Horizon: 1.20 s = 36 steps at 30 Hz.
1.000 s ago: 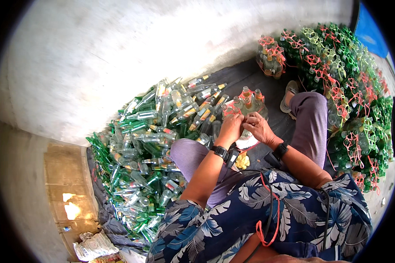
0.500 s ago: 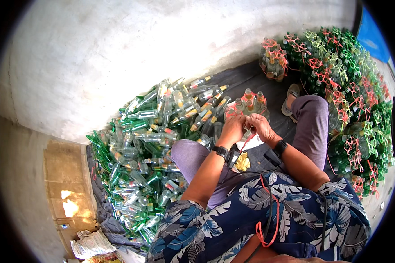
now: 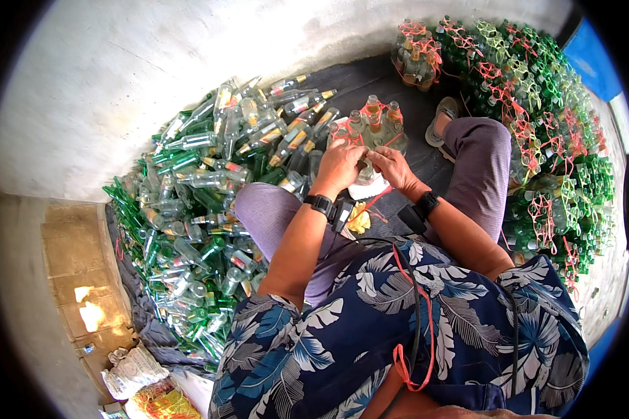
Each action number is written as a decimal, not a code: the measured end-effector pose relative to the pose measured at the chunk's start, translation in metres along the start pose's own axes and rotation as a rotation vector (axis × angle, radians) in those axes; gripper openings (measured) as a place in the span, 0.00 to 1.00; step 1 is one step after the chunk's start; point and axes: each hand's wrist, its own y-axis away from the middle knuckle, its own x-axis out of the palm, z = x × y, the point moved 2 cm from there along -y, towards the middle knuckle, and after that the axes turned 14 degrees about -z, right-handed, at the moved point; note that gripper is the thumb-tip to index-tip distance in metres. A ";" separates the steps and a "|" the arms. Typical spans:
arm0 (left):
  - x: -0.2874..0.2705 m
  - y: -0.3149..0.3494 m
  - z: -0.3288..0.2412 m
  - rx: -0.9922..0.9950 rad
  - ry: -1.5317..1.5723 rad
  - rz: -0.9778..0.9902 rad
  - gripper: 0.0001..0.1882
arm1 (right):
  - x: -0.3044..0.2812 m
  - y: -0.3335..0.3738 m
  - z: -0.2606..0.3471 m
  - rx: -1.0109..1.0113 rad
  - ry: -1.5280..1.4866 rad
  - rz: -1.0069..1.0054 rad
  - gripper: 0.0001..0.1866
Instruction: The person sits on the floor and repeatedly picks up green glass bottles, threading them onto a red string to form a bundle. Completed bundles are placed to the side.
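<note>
A cluster of clear glass bottles (image 3: 374,126) stands upright before me, red plastic string (image 3: 376,106) wound about the necks. Over its near side, my left hand (image 3: 341,166) is closed, fingertips pinched at the string by a bottle neck. Facing it, my right hand (image 3: 396,169) is closed too, thumb and fingers pinching the string close to the left fingertips. A loose end of the string trails down below the hands. Between them shows a near clear bottle (image 3: 365,173). My fingers hide the exact spot where the string is gripped.
Loose green and clear bottles (image 3: 203,202) lie heaped on the left, against a pale wall (image 3: 154,56). Bundled upright bottles (image 3: 538,133) crowd the right side. Another tied bundle (image 3: 417,63) stands at the back. A yellow crumpled piece (image 3: 358,219) lies below my hands.
The whole view has shifted, so everything sits further left and higher. My hands have drawn slightly apart at the bottle necks, and the near bottle shows more between them.
</note>
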 end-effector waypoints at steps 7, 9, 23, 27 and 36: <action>-0.002 0.003 0.000 -0.013 -0.048 0.033 0.13 | -0.004 0.001 -0.008 0.055 0.017 -0.035 0.22; -0.004 0.004 -0.001 -0.019 -0.051 0.037 0.13 | -0.006 0.001 -0.010 0.066 0.017 -0.023 0.22; 0.006 0.008 -0.002 -0.071 -0.099 -0.069 0.10 | -0.018 -0.004 0.012 0.251 -0.313 -0.055 0.18; 0.015 0.003 -0.011 -0.048 -0.149 -0.181 0.10 | -0.022 -0.006 0.013 0.236 -0.387 -0.076 0.18; 0.025 0.002 -0.013 0.018 -0.145 -0.255 0.06 | -0.031 -0.014 0.014 0.165 -0.375 -0.246 0.17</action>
